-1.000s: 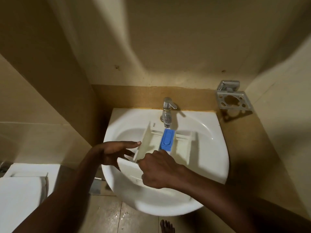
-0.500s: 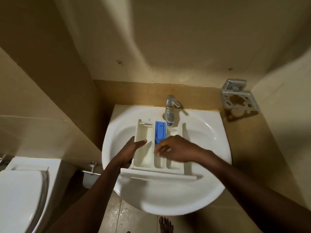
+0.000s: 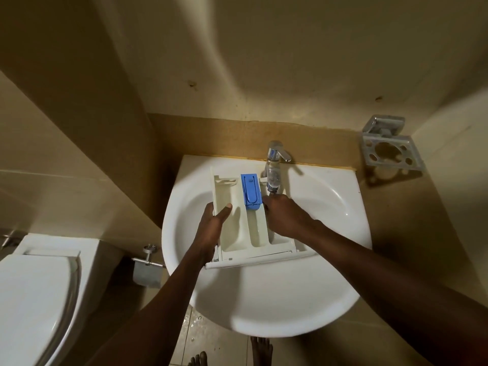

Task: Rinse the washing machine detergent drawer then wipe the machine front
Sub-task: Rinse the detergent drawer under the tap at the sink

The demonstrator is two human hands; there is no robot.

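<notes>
Detergent drawer [image 3: 237,233] lay in sink [image 3: 330,207], far end under tap [image 3: 274,165]. Left hand [image 3: 211,228] gripped its left wall; right hand [image 3: 287,217] reached into right compartment (grip unclear). Step needed near-end tilt and corner scrub.

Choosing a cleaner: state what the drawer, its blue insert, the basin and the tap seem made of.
Detergent drawer: matte off-white plastic, thin moulded walls. Blue insert: plastic, moulded ribs. Basin: likely glazed ceramic, glossy highlights. Tap: chromed metal, apparently, mirror-like reflections.
</notes>
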